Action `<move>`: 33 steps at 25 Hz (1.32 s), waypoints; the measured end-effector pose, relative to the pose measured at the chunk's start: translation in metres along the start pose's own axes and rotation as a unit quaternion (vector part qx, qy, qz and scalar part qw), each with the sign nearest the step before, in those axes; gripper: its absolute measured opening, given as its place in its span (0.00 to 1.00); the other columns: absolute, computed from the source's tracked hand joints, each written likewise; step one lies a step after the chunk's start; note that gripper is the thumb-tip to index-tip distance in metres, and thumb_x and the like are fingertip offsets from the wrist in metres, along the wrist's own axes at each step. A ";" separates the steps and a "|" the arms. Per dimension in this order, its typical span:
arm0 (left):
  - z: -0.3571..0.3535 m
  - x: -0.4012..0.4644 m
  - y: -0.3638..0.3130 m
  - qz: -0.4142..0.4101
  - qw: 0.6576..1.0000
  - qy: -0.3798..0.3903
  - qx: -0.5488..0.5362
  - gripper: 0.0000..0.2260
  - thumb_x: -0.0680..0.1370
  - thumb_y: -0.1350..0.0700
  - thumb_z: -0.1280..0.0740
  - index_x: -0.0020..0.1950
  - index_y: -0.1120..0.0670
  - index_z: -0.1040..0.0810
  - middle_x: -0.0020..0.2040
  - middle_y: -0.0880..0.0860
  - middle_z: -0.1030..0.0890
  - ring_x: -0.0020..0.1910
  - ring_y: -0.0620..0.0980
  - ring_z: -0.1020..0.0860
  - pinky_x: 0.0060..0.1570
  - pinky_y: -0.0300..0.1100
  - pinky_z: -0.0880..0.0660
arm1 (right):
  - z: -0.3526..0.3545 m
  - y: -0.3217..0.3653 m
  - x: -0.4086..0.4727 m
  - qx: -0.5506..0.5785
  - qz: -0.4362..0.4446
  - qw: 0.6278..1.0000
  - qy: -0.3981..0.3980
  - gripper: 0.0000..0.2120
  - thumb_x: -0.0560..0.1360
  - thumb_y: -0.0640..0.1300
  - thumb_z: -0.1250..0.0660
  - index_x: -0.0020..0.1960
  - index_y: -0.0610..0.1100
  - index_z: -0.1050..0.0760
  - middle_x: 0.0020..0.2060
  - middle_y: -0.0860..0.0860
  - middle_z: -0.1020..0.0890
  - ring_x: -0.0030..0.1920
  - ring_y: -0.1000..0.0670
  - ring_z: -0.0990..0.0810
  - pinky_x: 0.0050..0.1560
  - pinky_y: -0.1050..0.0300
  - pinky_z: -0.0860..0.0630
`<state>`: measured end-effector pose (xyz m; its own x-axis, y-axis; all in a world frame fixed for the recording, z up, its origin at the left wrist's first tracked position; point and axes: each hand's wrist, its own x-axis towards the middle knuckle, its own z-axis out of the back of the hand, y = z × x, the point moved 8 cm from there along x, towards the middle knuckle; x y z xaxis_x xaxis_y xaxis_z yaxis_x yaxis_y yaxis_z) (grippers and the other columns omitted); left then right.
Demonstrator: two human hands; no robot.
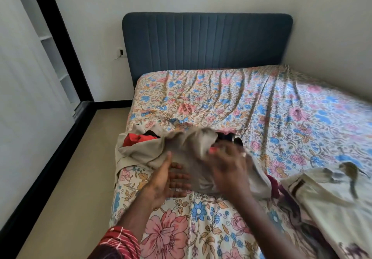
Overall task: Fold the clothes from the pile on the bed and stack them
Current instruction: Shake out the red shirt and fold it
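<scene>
While left hand (165,180) lies flat-fingered against beige garment (161,150), right hand (227,166) blurred, grip unclear.

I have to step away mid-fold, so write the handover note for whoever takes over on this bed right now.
Left hand: open, palm turned inward, fingers straight against the near edge of the beige cloth garment.
Right hand: blurred in motion over the same garment; its grip cannot be told.
The beige garment lies crumpled on the floral bed sheet, over a red garment and dark clothes.
A cream printed cloth lies loose at the right, over a maroon piece.
Done: no finished stack shows.
Left: fold the beige garment, then the rest, and stack them.
</scene>
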<state>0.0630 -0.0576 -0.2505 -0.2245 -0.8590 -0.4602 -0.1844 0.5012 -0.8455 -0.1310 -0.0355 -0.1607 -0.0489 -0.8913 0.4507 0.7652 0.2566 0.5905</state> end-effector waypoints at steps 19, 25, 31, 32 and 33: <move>-0.036 -0.028 0.058 -0.211 0.779 0.018 0.590 0.40 0.62 0.30 0.24 0.72 0.38 0.31 0.73 0.43 0.34 0.72 0.46 0.35 0.71 0.52 0.37 | -0.019 -0.048 0.052 -0.164 -0.097 0.977 0.098 0.09 0.77 0.43 0.33 0.53 0.52 0.16 0.49 0.48 0.15 0.46 0.42 0.16 0.43 0.52 0.21; -0.049 0.041 0.039 -0.213 0.668 -0.042 0.712 0.47 0.69 0.29 0.31 0.82 0.46 0.45 0.82 0.48 0.48 0.82 0.51 0.51 0.75 0.60 0.45 | 0.055 0.038 0.112 -0.069 0.041 0.991 -0.103 0.10 0.80 0.52 0.33 0.57 0.53 0.15 0.48 0.50 0.16 0.50 0.47 0.20 0.51 0.49 0.25; -0.056 0.090 -0.034 -0.182 0.825 -0.027 0.534 0.29 0.70 0.48 0.22 0.68 0.54 0.23 0.67 0.54 0.20 0.67 0.54 0.23 0.65 0.48 0.25 | 0.131 0.129 0.105 0.103 0.232 0.940 -0.228 0.03 0.79 0.41 0.30 0.52 0.43 0.19 0.33 0.60 0.24 0.34 0.63 0.26 0.37 0.60 0.27; -0.049 0.083 -0.035 -0.194 0.851 -0.045 0.485 0.22 0.72 0.51 0.23 0.65 0.55 0.20 0.62 0.53 0.18 0.62 0.53 0.20 0.61 0.45 0.23 | 0.118 0.130 0.085 0.118 0.240 0.945 -0.188 0.04 0.79 0.39 0.30 0.53 0.44 0.19 0.33 0.61 0.25 0.33 0.64 0.26 0.35 0.64 0.29; -0.038 0.069 -0.032 -0.197 0.892 -0.065 0.402 0.18 0.75 0.53 0.25 0.63 0.56 0.20 0.58 0.52 0.17 0.57 0.51 0.18 0.56 0.43 0.20 | 0.095 0.124 0.062 0.122 0.243 0.953 -0.133 0.06 0.78 0.38 0.29 0.53 0.44 0.19 0.35 0.62 0.25 0.35 0.66 0.26 0.36 0.66 0.29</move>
<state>0.0175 -0.1291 -0.2446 -0.1722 -0.9827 -0.0689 0.5336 -0.0343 -0.8451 -0.1002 -0.0228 0.0043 0.0879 -0.5276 0.8449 0.5690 0.7228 0.3922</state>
